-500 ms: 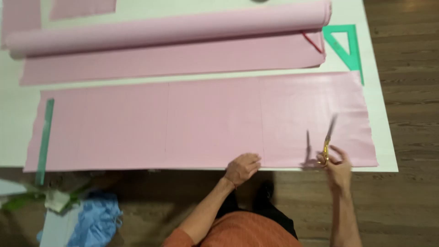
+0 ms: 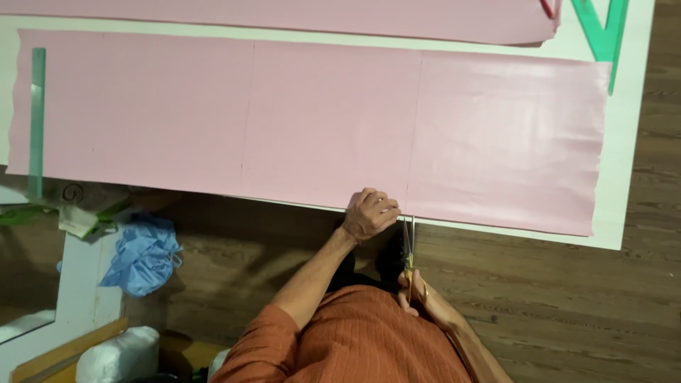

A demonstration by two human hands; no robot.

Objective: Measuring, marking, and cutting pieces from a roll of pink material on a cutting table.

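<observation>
Two hands are at the near worktop edge: the right hand is closed on scissors, blades pointed away at the pink fabric hem below a crease line; the left hand, fingers curled, pins the fabric just left (sheet long axis left-right, open room beyond).

Left hand lay knuckles up, fingers curled under and pressed down, forearm stretched forward from the body. Right hand sat close to the torso, fingers closed through the handles of scissors, blades pointing away.
</observation>
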